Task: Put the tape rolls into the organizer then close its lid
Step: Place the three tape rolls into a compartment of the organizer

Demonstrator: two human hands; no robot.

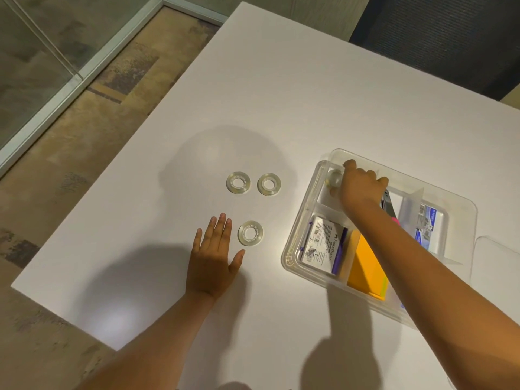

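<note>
Three clear tape rolls lie flat on the white table: one (238, 183) at the far left, one (269, 184) beside it, and one (250, 233) nearer me. My left hand (214, 260) rests flat on the table with fingers spread, just left of the near roll. The clear plastic organizer (304, 237) stands open at the right. My right hand (358, 184) reaches into its far left compartment, fingers closed on a fourth tape roll (334, 177). The lid (498, 257) lies to the organizer's right, partly out of view.
The organizer holds a purple and white box (323, 244), an orange and yellow pad (365, 270), a stapler (387, 205) and packets (427, 223). The table's left edge (118, 175) drops to carpet. A dark chair (439, 38) stands at the far side.
</note>
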